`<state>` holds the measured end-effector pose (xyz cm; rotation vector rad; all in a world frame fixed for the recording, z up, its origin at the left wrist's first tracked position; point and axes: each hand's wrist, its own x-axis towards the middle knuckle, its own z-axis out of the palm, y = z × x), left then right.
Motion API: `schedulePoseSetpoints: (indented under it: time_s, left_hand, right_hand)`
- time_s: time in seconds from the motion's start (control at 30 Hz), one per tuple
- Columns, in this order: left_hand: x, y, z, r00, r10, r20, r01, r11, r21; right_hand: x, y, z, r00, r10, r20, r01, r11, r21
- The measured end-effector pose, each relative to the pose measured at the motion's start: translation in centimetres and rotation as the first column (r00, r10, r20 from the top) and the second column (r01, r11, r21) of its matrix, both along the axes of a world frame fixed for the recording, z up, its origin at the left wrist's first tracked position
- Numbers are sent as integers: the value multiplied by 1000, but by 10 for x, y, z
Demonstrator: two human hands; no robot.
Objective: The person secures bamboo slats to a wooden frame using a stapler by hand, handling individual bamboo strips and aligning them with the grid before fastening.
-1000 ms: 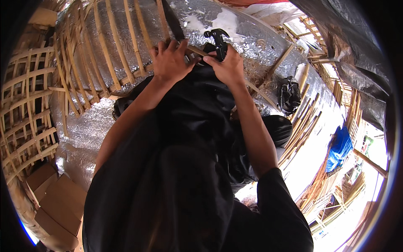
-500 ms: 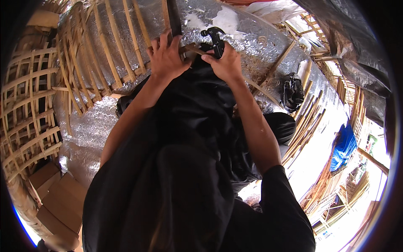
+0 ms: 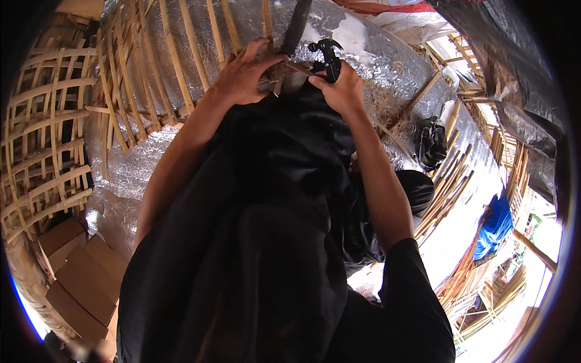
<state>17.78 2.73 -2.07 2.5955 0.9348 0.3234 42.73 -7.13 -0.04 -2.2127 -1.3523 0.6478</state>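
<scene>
My right hand point(image 3: 344, 89) grips a hammer with a black claw head point(image 3: 327, 55), the head standing up above the fingers. Under its thumb runs a thin bamboo strip point(image 3: 300, 68), whose other end slants down beyond the wrist to the right. My left hand point(image 3: 242, 77) is open, thumb and index finger spread around a crossing of wooden pieces point(image 3: 277, 74). The index fingertip reaches toward the strip's left end; whether it touches cannot be made out. A dark flat bar point(image 3: 296, 27) rises just past that fingertip. Black cloth over my lap hides what lies below the hands.
A row of bamboo slats point(image 3: 172, 54) stands at the upper left, beside a woven bamboo lattice point(image 3: 51, 136). Cardboard point(image 3: 91, 272) lies lower left. Silvery foil sheeting point(image 3: 121, 160) covers the ground. Rightward are a black bundle point(image 3: 431, 144), loose bamboo sticks point(image 3: 446, 187) and a blue sheet point(image 3: 495, 227).
My left thumb and index finger have spread apart, uncovering the wooden crossing between them. The view has shifted, so most surroundings sit farther right. My right hand keeps the hammer and strip.
</scene>
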Motion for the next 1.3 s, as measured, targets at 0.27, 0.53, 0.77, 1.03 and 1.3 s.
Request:
schedulePoseSetpoints:
  time_s: [0.27, 0.53, 0.77, 1.03, 1.3]
  left_hand:
    - [-11, -13, 2, 990, 134, -32, -133, 990, 43]
    - [-22, -11, 3, 999, 54, 2, -54, 998, 42]
    - [-21, -6, 7, 998, 39, -51, -42, 997, -65]
    - [-18, -11, 0, 997, 77, -17, -78, 995, -58]
    - [-10, -23, -7, 974, 189, 123, -200, 976, 88]
  right_hand:
    - [-28, 2, 19, 998, 11, -64, -11, 1000, -6]
    - [-32, 3, 12, 999, 8, -38, -7, 1000, 29]
    - [-31, -3, 17, 998, 24, -57, -22, 999, 32]
    - [-50, -14, -2, 973, 51, 224, -53, 999, 5]
    - [-12, 19, 10, 927, -9, -376, -70, 978, -196]
